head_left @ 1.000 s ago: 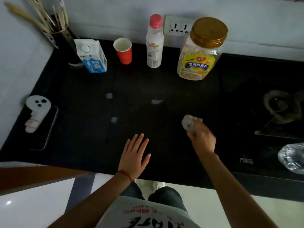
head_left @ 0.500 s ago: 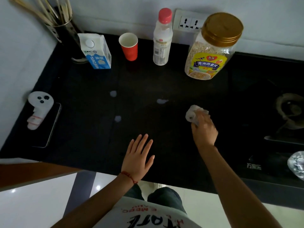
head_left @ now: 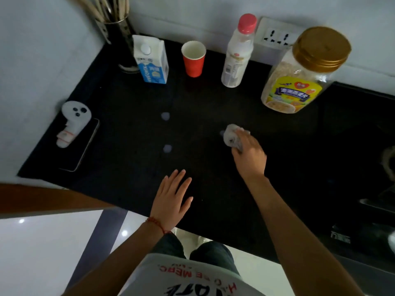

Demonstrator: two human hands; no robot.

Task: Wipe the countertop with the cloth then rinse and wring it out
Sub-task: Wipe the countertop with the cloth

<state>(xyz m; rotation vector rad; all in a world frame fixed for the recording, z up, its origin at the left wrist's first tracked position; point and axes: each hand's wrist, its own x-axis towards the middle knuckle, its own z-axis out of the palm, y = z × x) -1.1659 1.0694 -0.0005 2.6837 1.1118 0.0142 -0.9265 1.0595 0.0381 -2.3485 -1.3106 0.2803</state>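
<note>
My right hand [head_left: 250,154] grips a crumpled pale grey cloth [head_left: 232,135] and presses it on the black countertop [head_left: 128,133] near its middle. The cloth covers most of a white spill; only a sliver shows at its left edge. Two more small white spots lie to the left, one further back [head_left: 165,116] and one nearer [head_left: 167,148]. My left hand [head_left: 172,200] rests flat near the front edge, fingers spread, holding nothing.
Along the back wall stand a utensil holder [head_left: 118,37], a milk carton [head_left: 151,60], a red cup [head_left: 194,58], a white bottle with a pink cap [head_left: 237,54] and a gold-lidded oats jar [head_left: 299,75]. A phone [head_left: 82,146] with a white gadget [head_left: 71,122] lies far left. A stove [head_left: 367,167] fills the right.
My right hand has slid the cloth forward and left onto the middle white spill, which was uncovered before. The left hand has stayed flat in place.
</note>
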